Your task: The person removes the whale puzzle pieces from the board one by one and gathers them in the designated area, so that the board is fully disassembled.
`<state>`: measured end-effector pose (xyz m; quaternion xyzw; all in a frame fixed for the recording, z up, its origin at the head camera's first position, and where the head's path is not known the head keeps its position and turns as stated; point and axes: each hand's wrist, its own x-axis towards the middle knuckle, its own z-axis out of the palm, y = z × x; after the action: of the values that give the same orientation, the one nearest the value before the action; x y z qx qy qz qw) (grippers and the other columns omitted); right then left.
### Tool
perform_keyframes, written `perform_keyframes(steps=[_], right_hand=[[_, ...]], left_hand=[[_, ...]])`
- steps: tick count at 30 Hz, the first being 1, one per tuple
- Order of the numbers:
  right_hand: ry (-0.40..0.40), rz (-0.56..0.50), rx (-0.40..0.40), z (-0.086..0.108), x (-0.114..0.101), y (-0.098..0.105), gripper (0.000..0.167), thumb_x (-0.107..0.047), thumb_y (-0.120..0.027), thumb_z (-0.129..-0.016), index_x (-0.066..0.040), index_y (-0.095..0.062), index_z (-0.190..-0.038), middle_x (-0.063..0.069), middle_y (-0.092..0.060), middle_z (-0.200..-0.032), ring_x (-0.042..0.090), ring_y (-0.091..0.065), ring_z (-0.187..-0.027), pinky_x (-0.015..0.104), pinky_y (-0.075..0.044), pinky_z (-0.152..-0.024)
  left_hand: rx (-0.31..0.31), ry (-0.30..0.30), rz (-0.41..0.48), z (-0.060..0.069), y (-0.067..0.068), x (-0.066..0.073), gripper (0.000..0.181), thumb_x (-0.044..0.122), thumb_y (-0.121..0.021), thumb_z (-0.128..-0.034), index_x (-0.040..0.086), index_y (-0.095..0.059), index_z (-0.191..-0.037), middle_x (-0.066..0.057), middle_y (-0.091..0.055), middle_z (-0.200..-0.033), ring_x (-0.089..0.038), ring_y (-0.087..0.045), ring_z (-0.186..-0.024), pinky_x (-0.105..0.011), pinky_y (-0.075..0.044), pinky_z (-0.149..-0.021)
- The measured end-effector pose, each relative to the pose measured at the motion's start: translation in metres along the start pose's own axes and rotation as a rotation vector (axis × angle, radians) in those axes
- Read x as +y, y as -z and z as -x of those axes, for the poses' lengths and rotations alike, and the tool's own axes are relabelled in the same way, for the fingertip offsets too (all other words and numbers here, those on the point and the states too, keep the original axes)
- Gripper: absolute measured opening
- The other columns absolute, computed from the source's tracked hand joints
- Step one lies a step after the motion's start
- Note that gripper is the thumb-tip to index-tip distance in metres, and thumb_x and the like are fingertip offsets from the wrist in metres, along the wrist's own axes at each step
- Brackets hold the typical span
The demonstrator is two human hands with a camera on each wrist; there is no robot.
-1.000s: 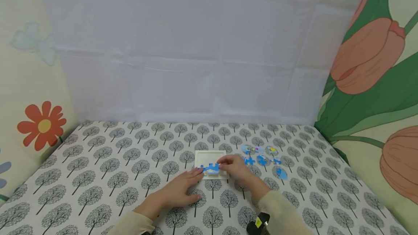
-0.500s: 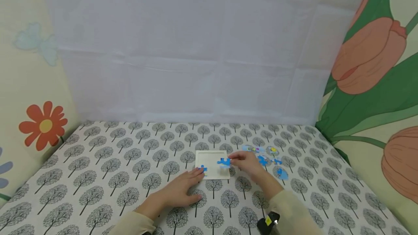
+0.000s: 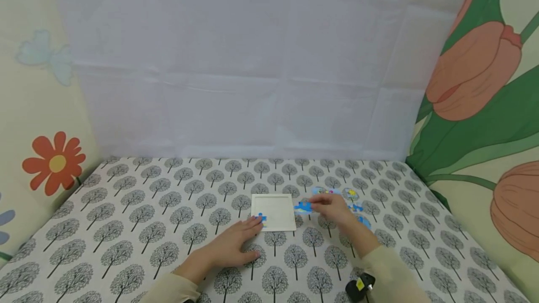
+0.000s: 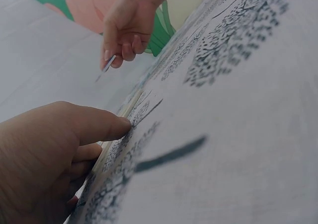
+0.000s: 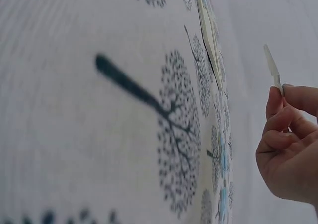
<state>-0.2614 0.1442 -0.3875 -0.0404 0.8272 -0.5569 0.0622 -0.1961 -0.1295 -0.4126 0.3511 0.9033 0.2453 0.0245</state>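
My right hand [image 3: 332, 207] pinches a blue jigsaw piece [image 3: 302, 207] just right of the white puzzle tray [image 3: 278, 205]. In the right wrist view, that piece [image 5: 271, 65] appears edge-on between thumb and finger, held clear of the cloth. My left hand [image 3: 236, 240] lies with extended fingers at the tray's left side. Its fingertips touch or partly cover a small blue jigsaw piece [image 3: 263, 217] in the tray's lower left corner. The left thumb [image 4: 107, 127] is spread toward me over the cloth in the left wrist view.
Several loose jigsaw pieces lie right of the tray, among them a yellow-flower piece [image 3: 351, 194] and a blue one [image 3: 363, 221]; my right hand partly hides this group. A tree-print cloth [image 3: 168, 247] covers the table, and a white sheet [image 3: 236, 69] hangs behind.
My right hand has lifted the blue jigsaw piece out of the tray's lower part and carried it right, past the tray's edge. The left hand has stayed in place.
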Motion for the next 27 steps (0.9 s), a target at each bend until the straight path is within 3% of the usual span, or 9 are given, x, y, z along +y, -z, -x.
perform_keyframes(steps=[8,16,23,27], right_hand=[[-0.011,0.009,-0.007,0.004,0.003,0.017,0.015,-0.006,-0.059,-0.079,-0.003,-0.063,-0.093,0.004,-0.059,-0.084,0.021,-0.048,-0.070,0.030,-0.042,-0.060],[0.055,0.019,-0.037,0.008,0.010,0.037,0.019,-0.005,-0.057,-0.081,0.003,-0.060,-0.098,0.005,-0.058,-0.085,0.016,-0.042,-0.059,0.029,-0.039,-0.051],[-0.004,0.066,-0.002,0.010,0.017,0.053,0.019,-0.008,-0.057,-0.082,0.001,-0.060,-0.098,0.004,-0.056,-0.080,0.016,-0.042,-0.061,0.028,-0.038,-0.053],[-0.040,0.034,-0.010,0.011,0.022,0.060,0.021,-0.007,-0.057,-0.082,0.004,-0.058,-0.100,0.004,-0.056,-0.081,0.012,-0.038,-0.055,0.025,-0.036,-0.050]], left_hand=[[0.002,0.002,-0.011,0.000,0.000,0.000,0.063,0.031,-0.055,-0.0806,-0.005,-0.036,-0.128,-0.017,-0.028,-0.135,-0.031,-0.022,-0.124,-0.047,-0.017,-0.099],[-0.001,0.008,-0.009,0.001,-0.001,0.000,0.063,0.032,-0.055,-0.0806,-0.004,-0.035,-0.129,-0.016,-0.027,-0.136,-0.030,-0.021,-0.124,-0.047,-0.016,-0.099],[-0.001,0.007,-0.018,0.000,-0.001,-0.001,0.063,0.032,-0.055,-0.0808,-0.003,-0.036,-0.129,-0.015,-0.027,-0.136,-0.030,-0.022,-0.124,-0.046,-0.016,-0.099],[-0.001,0.009,-0.018,0.000,-0.002,-0.002,0.063,0.032,-0.055,-0.0806,-0.003,-0.036,-0.129,-0.015,-0.027,-0.136,-0.030,-0.021,-0.124,-0.046,-0.016,-0.099]])
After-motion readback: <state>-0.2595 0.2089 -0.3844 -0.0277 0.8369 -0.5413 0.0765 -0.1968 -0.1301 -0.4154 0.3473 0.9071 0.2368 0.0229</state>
